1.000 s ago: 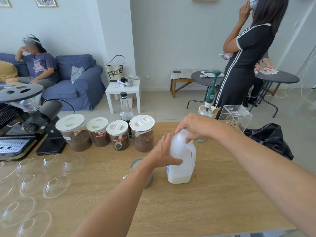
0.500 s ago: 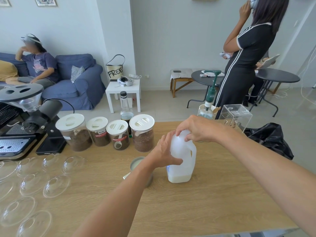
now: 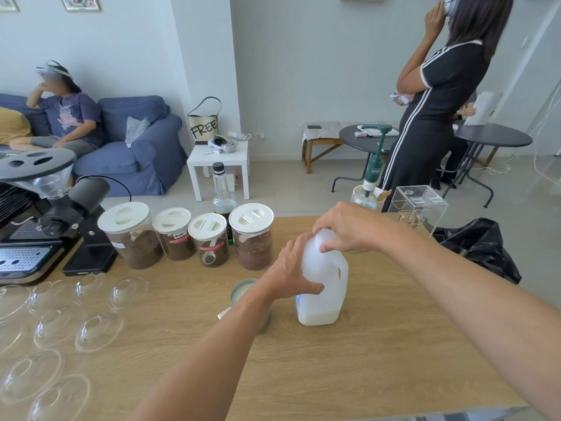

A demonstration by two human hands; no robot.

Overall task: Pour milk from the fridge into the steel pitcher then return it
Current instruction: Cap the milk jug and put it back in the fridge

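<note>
The milk jug (image 3: 322,287) stands upright on the wooden counter (image 3: 364,360), almost empty, with only a shallow band of milk at its base. Just to its left, partly hidden behind the left forearm, sits the steel pitcher (image 3: 243,291), and pale milk shows inside its rim. The left hand (image 3: 291,273) is wrapped around the jug's shoulder, fingers curled against the plastic, steadying it. The right hand (image 3: 349,227) is cupped down over the jug's top, fingertips closed around the neck where the cap would be; the cap itself is hidden under the fingers, so I cannot tell whether it is fully seated. Since the pitcher already holds milk, the pouring looks done and the step in hand is most likely closing the jug. The next move calls for finishing the twist, then gripping the handle on the jug's right side and carrying it to the fridge, which is not in view
</note>
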